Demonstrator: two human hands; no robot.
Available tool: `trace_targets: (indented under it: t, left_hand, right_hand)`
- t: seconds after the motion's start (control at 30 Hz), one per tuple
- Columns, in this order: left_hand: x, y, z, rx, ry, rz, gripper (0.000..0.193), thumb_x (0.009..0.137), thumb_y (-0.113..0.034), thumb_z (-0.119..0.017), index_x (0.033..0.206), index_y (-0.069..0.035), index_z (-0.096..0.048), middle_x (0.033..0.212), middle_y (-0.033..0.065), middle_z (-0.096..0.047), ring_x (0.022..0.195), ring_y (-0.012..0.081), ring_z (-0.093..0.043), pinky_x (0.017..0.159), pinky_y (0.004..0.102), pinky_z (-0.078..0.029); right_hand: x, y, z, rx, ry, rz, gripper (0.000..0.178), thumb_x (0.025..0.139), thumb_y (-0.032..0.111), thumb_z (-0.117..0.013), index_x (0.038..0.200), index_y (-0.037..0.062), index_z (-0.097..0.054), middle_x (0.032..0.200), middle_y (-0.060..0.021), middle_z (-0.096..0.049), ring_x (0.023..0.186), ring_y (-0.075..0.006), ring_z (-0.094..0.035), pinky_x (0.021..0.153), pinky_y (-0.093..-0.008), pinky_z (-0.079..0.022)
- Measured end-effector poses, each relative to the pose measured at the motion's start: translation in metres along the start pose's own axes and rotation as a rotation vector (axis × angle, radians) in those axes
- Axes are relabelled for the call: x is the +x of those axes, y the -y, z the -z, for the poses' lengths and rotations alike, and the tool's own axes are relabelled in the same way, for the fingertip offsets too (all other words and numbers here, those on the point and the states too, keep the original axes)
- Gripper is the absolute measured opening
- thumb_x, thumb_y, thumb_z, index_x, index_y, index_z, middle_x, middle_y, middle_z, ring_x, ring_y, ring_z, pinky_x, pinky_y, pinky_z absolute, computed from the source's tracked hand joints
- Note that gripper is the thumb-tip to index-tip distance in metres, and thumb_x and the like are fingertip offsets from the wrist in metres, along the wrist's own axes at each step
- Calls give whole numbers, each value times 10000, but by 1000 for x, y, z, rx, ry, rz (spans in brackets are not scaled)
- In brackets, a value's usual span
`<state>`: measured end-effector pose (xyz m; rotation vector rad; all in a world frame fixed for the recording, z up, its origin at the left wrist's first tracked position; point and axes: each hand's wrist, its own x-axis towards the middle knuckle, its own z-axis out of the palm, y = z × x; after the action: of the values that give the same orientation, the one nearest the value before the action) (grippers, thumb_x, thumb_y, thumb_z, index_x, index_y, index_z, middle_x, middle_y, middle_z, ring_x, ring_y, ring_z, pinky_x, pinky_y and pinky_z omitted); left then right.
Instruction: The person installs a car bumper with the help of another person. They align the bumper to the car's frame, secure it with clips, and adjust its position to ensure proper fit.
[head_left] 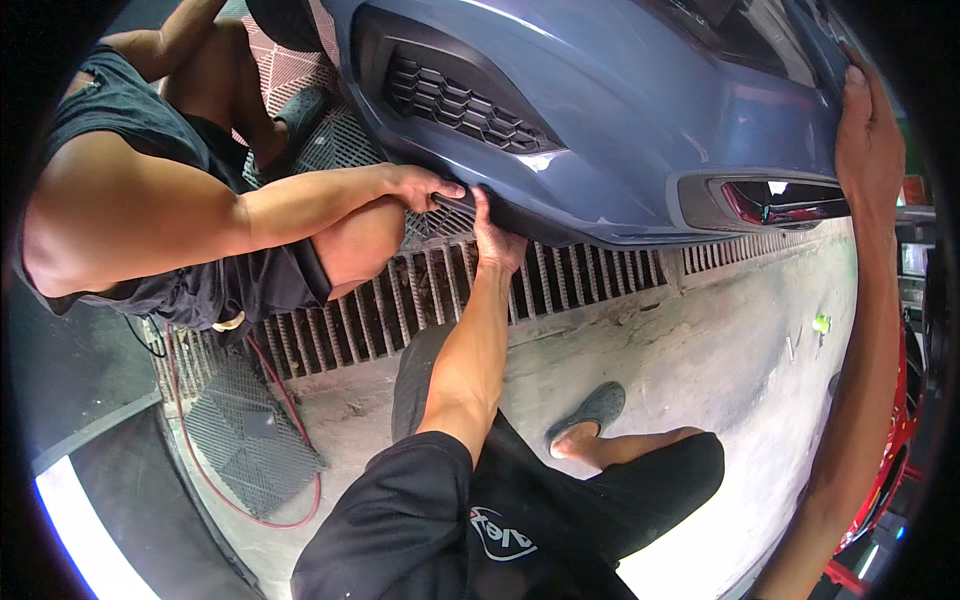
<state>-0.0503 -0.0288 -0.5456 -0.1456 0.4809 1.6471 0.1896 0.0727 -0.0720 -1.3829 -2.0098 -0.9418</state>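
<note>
Black plastic trim (545,226) along the underside of a glossy, curved blue-grey bumper (620,120) sits in the left hand (497,240), thumb up, other fingers hidden. The right hand (868,140) lies at the bumper's right end; how far its fingers close, I cannot tell. A co-worker's hand (420,187) is just beside the left. The bumper's recess (378,55) holds a honeycomb grille (450,97). Both forearms reach forward, spread apart, near a barred grate (545,280).
</note>
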Motion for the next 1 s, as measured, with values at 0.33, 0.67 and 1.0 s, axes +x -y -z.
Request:
trace_targets:
  t: [0.33, 0.67, 1.0]
  left_hand:
    - [9, 1, 3, -312, 51, 14, 593, 815, -468, -754, 1315, -152, -716, 1383, 72, -708, 1335, 359, -598, 1192, 605, -388]
    - [86, -17, 79, -428, 106, -149, 512, 710, -397, -783, 1141, -133, -709, 1157, 116, -733, 1076, 372, -697, 1021, 552, -556]
    - [66, -35, 50, -364, 35, -325, 234, 746, -338, -777, 847, -186, -630, 867, -4, -652, 949, 268, -632, 942, 481, -520]
  right_hand:
    - [-1, 11, 10, -25, 43, 30, 566, 1164, 474, -387, 1544, 120, -611, 1400, -222, -704, 1272, -360, -700, 1120, -449, -498]
    - [6, 15, 16, 157, 88, 97, 552, 1176, 366, -363, 1527, -3, -575, 1407, -260, -680, 1307, -364, -666, 1142, -424, -462]
    - [5, 48, 30, 127, 52, 22, 507, 1137, 338, -437, 1474, 12, -628, 1372, -280, -696, 1306, -406, -670, 1135, -457, -472]
